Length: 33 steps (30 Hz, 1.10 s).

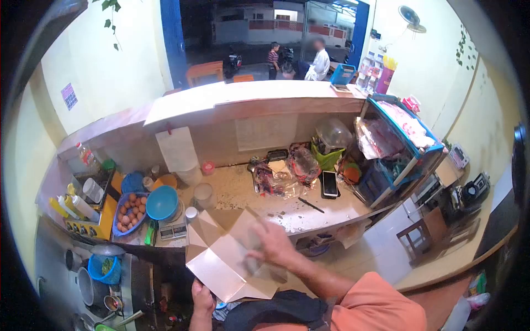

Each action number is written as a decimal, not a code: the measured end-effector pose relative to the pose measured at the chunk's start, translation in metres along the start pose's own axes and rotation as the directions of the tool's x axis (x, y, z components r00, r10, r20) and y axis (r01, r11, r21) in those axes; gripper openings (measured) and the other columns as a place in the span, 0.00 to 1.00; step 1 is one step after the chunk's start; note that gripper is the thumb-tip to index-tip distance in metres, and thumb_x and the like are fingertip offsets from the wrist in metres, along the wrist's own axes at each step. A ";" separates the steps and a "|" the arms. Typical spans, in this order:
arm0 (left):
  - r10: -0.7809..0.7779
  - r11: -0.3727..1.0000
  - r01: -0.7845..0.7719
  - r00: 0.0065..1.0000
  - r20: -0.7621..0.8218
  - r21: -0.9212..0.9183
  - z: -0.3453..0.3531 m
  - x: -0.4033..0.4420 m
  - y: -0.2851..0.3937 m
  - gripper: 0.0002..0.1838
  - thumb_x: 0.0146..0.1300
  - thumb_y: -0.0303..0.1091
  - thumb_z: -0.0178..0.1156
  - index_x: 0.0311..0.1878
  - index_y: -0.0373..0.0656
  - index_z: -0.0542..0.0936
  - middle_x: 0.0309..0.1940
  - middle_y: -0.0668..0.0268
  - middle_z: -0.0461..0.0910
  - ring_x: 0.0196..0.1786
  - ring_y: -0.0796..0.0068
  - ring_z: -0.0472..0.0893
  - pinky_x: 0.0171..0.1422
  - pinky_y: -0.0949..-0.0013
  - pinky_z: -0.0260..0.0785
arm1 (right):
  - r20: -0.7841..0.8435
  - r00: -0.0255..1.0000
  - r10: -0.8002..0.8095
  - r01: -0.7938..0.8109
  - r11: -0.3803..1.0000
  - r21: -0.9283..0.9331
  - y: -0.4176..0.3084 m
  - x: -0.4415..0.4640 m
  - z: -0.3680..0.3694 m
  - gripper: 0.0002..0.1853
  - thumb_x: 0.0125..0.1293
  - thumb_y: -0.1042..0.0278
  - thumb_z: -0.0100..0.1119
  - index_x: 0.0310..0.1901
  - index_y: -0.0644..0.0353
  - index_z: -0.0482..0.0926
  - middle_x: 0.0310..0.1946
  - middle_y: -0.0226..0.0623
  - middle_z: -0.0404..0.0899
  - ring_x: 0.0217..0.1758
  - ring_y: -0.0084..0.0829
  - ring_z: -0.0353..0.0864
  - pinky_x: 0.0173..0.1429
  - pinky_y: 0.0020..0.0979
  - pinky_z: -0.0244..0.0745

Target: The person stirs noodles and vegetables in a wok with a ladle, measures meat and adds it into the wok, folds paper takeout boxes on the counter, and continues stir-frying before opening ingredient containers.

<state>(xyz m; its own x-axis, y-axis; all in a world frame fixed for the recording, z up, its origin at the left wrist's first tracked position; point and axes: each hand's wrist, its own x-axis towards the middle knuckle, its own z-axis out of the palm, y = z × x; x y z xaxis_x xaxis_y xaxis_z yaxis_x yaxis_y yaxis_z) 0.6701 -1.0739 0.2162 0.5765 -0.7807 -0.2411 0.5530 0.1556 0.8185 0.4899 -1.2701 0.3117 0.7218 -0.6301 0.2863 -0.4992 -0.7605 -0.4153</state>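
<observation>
at the bottom centre of my view, the left hand (pixel 203 298) is closed on the lower left edge of the cardboard box (pixel 226 259), whose panels stand spread at angles. the right hand (pixel 271 243) comes in from the lower right over the box's right-hand flaps; it is blurred, so i cannot tell how wide its grip is, though it seems to be touching a flap.

i see a basket of greens (pixel 105 268) and a grey pot (pixel 88 287) at the lower left. beyond the box is the counter (pixel 237 190), with a kitchen scale (pixel 173 230) and a blue bowl (pixel 162 202) left of centre, and a basket of eggs (pixel 131 212) beside them. right of centre i have a black pen (pixel 311 205) and, above it, a phone (pixel 329 183) lying near some plastic bags (pixel 303 165). a blue-framed rack (pixel 408 149) stands to the right of these.

farther back, a white ledge (pixel 243 95) crosses the upper frame, and past it i see a person in a striped shirt (pixel 273 59) and a person in white (pixel 320 62).
</observation>
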 end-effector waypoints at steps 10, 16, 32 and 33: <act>0.209 0.939 -0.203 0.978 0.006 0.277 0.029 0.031 -0.002 0.16 0.56 0.21 0.59 0.49 0.35 0.73 0.45 0.63 0.79 0.46 0.74 0.78 0.52 0.71 0.70 | 0.138 0.821 0.554 -0.565 0.756 0.329 0.063 -0.015 0.026 0.35 0.47 0.58 0.73 0.58 0.59 0.69 0.42 0.49 0.79 0.45 0.40 0.80 0.49 0.36 0.74; 0.288 0.855 -0.265 0.958 0.017 0.446 0.038 0.039 0.009 0.12 0.58 0.22 0.58 0.46 0.34 0.74 0.41 0.64 0.80 0.44 0.76 0.78 0.50 0.73 0.70 | 0.216 0.775 0.594 -0.599 0.581 0.551 0.092 -0.019 0.044 0.14 0.54 0.62 0.68 0.34 0.64 0.80 0.24 0.35 0.80 0.27 0.19 0.73 0.32 0.25 0.70; 0.293 0.820 -0.076 0.907 -0.303 0.568 -0.089 0.028 0.078 0.17 0.58 0.19 0.52 0.52 0.33 0.70 0.45 0.60 0.76 0.46 0.70 0.77 0.52 0.68 0.69 | -0.166 0.621 0.766 -0.646 0.620 0.446 0.250 -0.016 0.066 0.26 0.60 0.42 0.53 0.31 0.63 0.81 0.23 0.49 0.79 0.28 0.39 0.80 0.37 0.39 0.72; 0.303 0.807 -0.078 0.906 -0.296 0.586 -0.102 0.022 0.081 0.17 0.58 0.19 0.52 0.52 0.33 0.70 0.45 0.60 0.76 0.46 0.70 0.77 0.52 0.68 0.69 | -0.214 0.621 0.754 -0.660 0.650 0.377 0.273 -0.013 0.080 0.24 0.60 0.44 0.53 0.32 0.62 0.81 0.24 0.50 0.79 0.30 0.45 0.81 0.39 0.42 0.72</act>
<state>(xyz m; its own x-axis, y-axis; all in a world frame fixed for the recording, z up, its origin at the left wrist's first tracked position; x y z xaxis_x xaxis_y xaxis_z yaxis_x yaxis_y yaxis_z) 0.7888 -1.0169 0.2236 0.8679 -0.4806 -0.1252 0.0490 -0.1679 0.9846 0.3828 -1.4572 0.1254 -0.0308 -0.9983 0.0495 -0.6201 -0.0198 -0.7843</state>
